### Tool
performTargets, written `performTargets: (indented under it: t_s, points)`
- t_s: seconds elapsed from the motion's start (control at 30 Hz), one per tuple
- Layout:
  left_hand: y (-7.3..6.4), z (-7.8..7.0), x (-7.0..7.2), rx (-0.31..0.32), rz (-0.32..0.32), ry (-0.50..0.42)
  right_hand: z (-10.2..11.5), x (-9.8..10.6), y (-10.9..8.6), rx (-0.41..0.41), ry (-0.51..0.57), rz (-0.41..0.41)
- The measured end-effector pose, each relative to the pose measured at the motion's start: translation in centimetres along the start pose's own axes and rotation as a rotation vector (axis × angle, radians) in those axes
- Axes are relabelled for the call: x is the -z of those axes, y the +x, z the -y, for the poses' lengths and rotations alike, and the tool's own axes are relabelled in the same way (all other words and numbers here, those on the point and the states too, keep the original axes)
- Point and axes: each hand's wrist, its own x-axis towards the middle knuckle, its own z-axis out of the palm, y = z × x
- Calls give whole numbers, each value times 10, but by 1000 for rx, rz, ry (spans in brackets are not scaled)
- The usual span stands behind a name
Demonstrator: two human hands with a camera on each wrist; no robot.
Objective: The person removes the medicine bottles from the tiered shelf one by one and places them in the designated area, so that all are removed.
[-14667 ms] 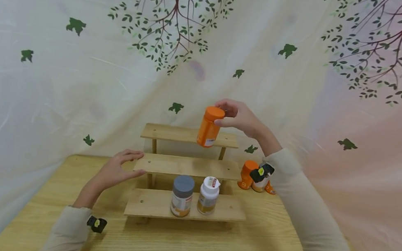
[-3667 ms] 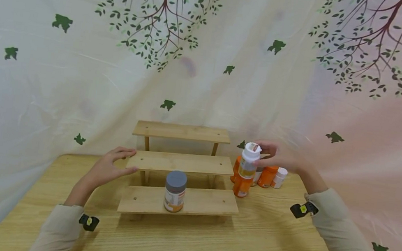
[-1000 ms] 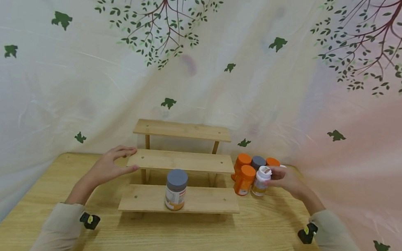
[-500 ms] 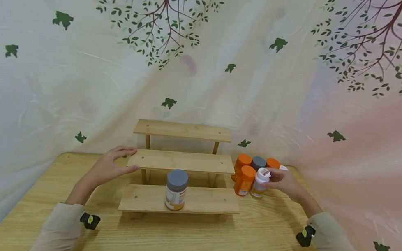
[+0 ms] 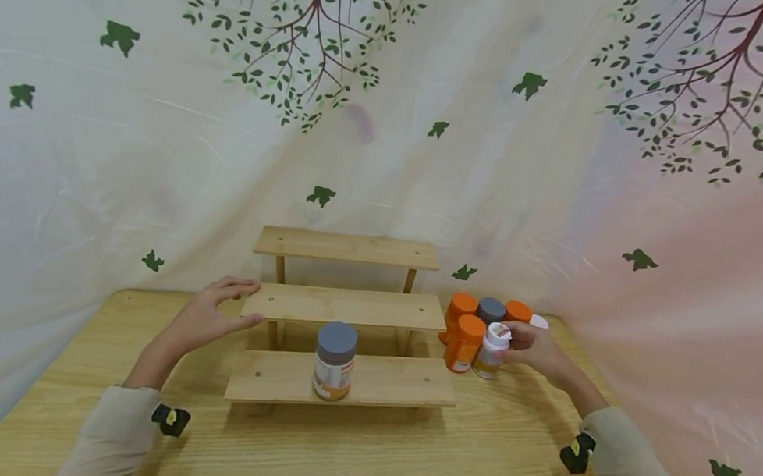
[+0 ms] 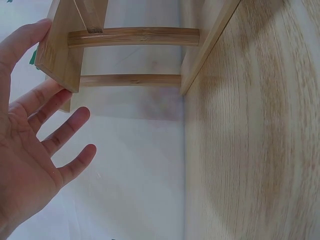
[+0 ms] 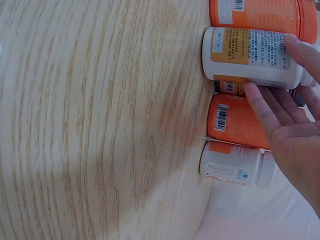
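Observation:
My left hand [image 5: 211, 318] holds the left end of the middle board of a three-tier wooden shelf [image 5: 345, 307]. The left wrist view shows the thumb on one edge of that board [image 6: 60, 55] and a fingertip on the other, with the remaining fingers spread. On the table right of the shelf, my right hand [image 5: 538, 352] grips a white pill bottle [image 5: 491, 353] between thumb and fingers. This bottle [image 7: 250, 57] stands upright beside an orange bottle [image 5: 464, 344]. A grey-capped jar [image 5: 334, 362] stands on the lowest board, touched by neither hand.
Behind the gripped bottle are two more orange bottles [image 5: 462, 305] [image 5: 518, 310], another grey-capped jar [image 5: 490, 308] and a small white bottle [image 5: 538, 321]. They stand close together on the wooden table [image 5: 356, 463]. A leaf-print curtain [image 5: 224, 134] hangs behind.
An orange bottle and the white bottle have gone from the shelf area to the table group. Over the last second the white bottle shifted slightly nearer and left. My left hand stays put.

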Motion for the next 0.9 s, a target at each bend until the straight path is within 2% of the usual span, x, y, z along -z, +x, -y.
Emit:
performTargets:
  t_s: [0.1,0.33,0.6,0.9]
  points:
    - [0,0,0,2,3,-5,1,-1,-2,-59,-19,-41]
    - [0,0,0,4,2,5,2,-3,-3,-20,14,-52]
    - [-1,-1,1,6,5,11,1,-5,-2,-40,-14,-95]
    - [0,-1,0,0,2,3,-3,-6,-2,-8,0,-109]
